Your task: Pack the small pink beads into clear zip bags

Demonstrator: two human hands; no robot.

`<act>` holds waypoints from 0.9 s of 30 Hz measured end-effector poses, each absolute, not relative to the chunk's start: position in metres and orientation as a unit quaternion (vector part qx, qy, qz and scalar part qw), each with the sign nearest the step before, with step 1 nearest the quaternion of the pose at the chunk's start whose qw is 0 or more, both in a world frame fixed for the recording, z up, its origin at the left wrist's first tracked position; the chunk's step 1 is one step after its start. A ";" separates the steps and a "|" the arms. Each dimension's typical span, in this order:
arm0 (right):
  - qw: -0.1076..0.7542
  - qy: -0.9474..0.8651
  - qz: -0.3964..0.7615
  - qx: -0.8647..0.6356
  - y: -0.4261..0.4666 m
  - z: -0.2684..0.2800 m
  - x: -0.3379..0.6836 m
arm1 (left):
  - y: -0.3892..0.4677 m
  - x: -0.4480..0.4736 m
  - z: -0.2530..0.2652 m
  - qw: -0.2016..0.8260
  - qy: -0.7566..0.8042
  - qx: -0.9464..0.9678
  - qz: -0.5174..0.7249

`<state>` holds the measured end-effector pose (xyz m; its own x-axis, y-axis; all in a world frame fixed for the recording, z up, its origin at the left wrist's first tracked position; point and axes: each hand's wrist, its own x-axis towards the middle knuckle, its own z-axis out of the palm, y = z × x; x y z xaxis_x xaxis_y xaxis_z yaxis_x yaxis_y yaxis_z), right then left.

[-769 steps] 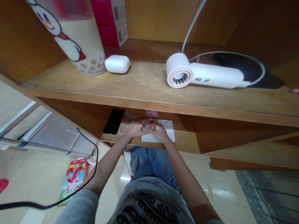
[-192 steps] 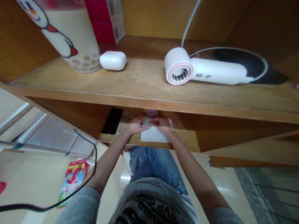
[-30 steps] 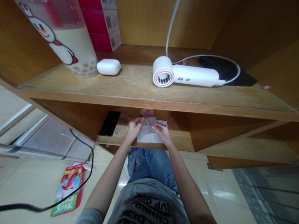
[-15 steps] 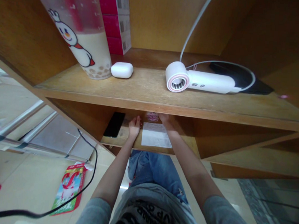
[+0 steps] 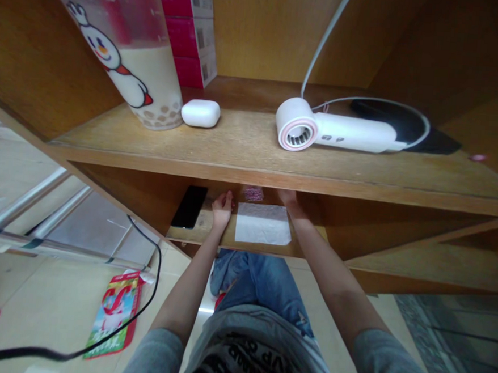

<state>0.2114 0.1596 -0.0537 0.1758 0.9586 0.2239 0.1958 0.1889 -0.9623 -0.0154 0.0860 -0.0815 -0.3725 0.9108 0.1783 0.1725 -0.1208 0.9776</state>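
My left hand rests on the lower shelf between a black phone and a white paper sheet. Its fingers are curled together; what they hold, if anything, is too small to make out. Just past the sheet's far edge lies a small pink-and-white patterned item, apart from both hands. My right hand reaches in beyond the sheet's far right corner. The upper shelf's edge hides its fingers.
On the upper shelf stand a milk tea cup, a white earbud case, stacked pink boxes and a white corded hair dryer. A black cable and a colourful package are at the lower left.
My right hand has moved right, away from the pink patterned item, and more of the sheet's right side shows. My left hand stays nearly in place.
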 end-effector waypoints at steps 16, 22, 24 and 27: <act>0.582 -0.469 0.254 -0.614 0.123 -0.099 0.285 | 0.077 -0.018 -0.075 0.368 0.544 0.422 0.625; 0.600 -0.456 0.253 -0.606 0.123 -0.099 0.283 | 0.078 -0.019 -0.078 0.375 0.535 0.428 0.625; 0.596 -0.451 0.253 -0.614 0.122 -0.098 0.283 | 0.078 -0.019 -0.079 0.370 0.534 0.428 0.628; 0.591 -0.450 0.253 -0.620 0.121 -0.096 0.282 | 0.078 -0.019 -0.081 0.365 0.536 0.429 0.629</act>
